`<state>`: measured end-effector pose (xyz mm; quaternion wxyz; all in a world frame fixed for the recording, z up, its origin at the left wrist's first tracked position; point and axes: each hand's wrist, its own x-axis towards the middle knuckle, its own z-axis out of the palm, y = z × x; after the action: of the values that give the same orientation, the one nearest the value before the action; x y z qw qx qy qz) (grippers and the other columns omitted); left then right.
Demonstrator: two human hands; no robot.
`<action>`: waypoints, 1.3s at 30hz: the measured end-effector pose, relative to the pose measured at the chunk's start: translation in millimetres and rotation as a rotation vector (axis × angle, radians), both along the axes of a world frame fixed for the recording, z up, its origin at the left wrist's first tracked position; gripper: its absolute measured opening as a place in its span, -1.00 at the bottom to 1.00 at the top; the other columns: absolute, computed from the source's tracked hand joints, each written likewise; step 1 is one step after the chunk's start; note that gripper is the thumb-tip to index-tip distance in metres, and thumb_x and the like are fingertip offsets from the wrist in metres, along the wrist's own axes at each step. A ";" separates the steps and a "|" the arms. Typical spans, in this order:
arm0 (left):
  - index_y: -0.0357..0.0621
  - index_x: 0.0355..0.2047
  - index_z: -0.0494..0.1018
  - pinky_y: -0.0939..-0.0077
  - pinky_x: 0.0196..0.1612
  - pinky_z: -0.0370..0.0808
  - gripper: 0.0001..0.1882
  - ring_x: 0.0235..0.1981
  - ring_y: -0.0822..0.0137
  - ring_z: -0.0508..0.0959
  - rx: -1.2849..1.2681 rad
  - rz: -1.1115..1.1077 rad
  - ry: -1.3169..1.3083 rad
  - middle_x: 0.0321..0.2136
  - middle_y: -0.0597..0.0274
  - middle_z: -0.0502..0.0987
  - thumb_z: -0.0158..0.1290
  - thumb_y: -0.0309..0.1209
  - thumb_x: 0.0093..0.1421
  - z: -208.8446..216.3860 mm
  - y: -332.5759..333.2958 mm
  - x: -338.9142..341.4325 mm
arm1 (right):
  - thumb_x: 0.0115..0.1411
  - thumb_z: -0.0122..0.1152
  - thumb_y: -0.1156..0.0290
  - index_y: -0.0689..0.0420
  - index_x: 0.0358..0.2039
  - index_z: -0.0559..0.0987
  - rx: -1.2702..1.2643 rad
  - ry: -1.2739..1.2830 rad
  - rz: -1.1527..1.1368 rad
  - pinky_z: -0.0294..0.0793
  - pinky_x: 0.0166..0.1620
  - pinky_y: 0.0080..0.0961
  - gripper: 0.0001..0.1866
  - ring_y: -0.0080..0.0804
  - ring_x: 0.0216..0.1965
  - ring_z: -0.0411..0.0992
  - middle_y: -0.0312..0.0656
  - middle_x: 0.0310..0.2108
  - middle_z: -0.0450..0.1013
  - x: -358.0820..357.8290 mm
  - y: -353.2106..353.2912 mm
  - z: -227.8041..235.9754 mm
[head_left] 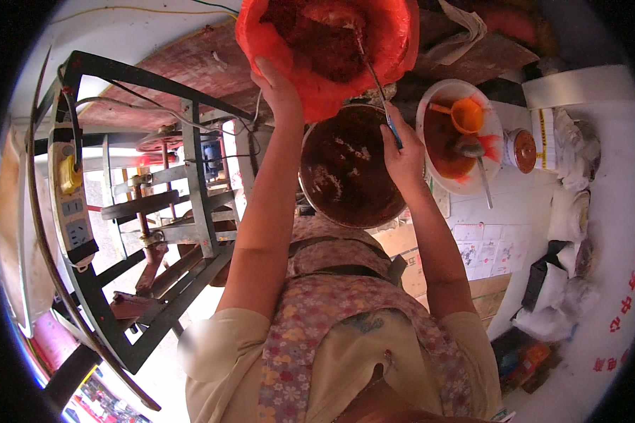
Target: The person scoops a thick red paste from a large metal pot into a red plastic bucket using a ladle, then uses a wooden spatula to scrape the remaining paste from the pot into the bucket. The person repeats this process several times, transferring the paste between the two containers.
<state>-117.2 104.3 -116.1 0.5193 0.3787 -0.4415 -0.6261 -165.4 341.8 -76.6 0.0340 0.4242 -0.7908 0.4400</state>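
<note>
Over the far edge of the round metal pot (pixel 318 209), the left hand (pixel 282 93) touches a crinkled red plastic container (pixel 324 104); I cannot tell those fingers' closure. The right hand (pixel 405 154) pinches a blue-handled metal spoon (pixel 376 77). A slipping left hold might tip red paste (pixel 317 55) outside the pot.

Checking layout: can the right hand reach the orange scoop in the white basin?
Probably yes: nothing visible blocks the right hand from the orange scoop, though the hand's grip holds a utensil.

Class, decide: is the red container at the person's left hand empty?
Not empty: dark red material shows inside the red container, though how full cannot be told.
</note>
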 end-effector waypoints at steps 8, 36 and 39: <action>-0.29 0.28 -0.04 0.25 0.18 0.21 -0.09 0.15 -0.02 0.26 -0.003 -0.014 -0.036 0.19 -0.19 0.17 -0.31 0.28 0.25 -0.4 -0.1 1.2 | 0.24 0.06 0.55 0.22 0.18 0.32 -0.031 -0.092 0.019 0.37 -0.03 -0.55 -0.52 -0.35 -0.08 0.44 -0.01 -0.04 0.43 8.1 43.4 -5.1; -0.33 0.30 -0.11 0.20 0.23 0.12 0.04 0.24 -0.16 0.15 0.035 -0.011 -0.149 0.24 -0.34 0.07 -0.37 0.39 0.18 6.9 3.6 8.2 | 0.26 -0.21 0.49 0.24 -0.36 0.35 0.163 -2.179 -0.112 0.36 -0.60 -0.45 -0.86 -0.42 -0.57 0.31 -0.18 -0.53 0.26 5.3 51.5 -171.4; -0.34 0.30 -0.11 0.20 0.24 0.11 0.06 0.25 -0.16 0.14 0.057 -0.015 -0.146 0.24 -0.34 0.06 -0.37 0.40 0.16 7.2 5.2 8.0 | 0.27 -0.21 0.47 0.12 -0.56 0.21 -0.776 -2.594 -0.679 0.32 -0.63 -0.45 -0.77 -0.43 -0.62 0.27 -0.22 -0.56 0.21 4.4 61.5 -189.9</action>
<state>-109.2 109.5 -108.9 0.4700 0.4347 -0.4628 -0.6131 -161.0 403.3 -266.5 -0.4961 -0.5273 -0.1501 0.6733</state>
